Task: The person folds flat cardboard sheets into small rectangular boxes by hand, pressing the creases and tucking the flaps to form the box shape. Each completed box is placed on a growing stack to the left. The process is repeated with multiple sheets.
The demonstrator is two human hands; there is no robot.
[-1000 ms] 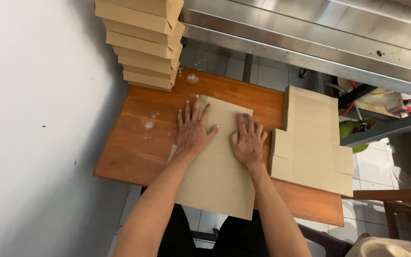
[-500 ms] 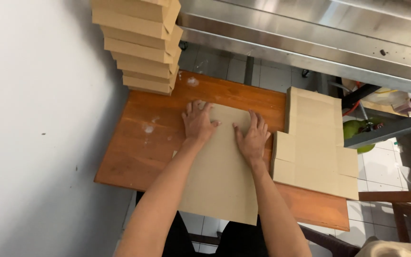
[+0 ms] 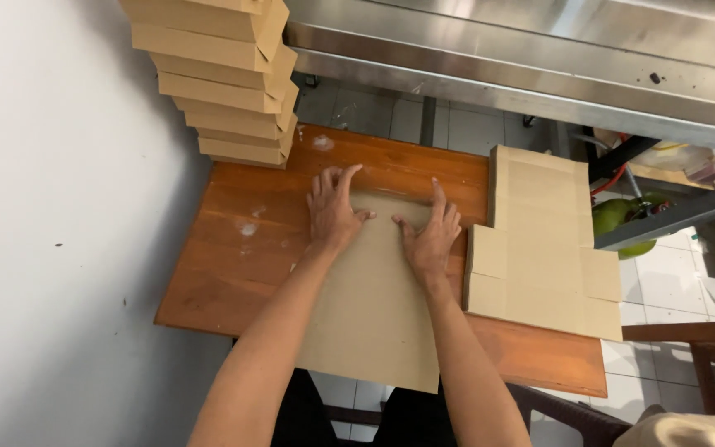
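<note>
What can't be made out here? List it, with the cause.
- Far edge of the cardboard sheet, head view: covered by the left hand and right hand.
- Top of the box stack: cut off by the frame edge.
- Green object: partly behind a shelf.

Wooden table (image 3: 233, 273), flat cardboard sheet (image 3: 374, 323) overhanging near edge, stacked flat blanks (image 3: 539, 240) R, folded boxes (image 3: 225, 91) far-L corner

— Where is your one camera looking from?
— From your head, facing steeply down, close over the wooden surface (image 3: 233, 248); your forearms enter from the bottom edge. No second view shares the scene.
</note>
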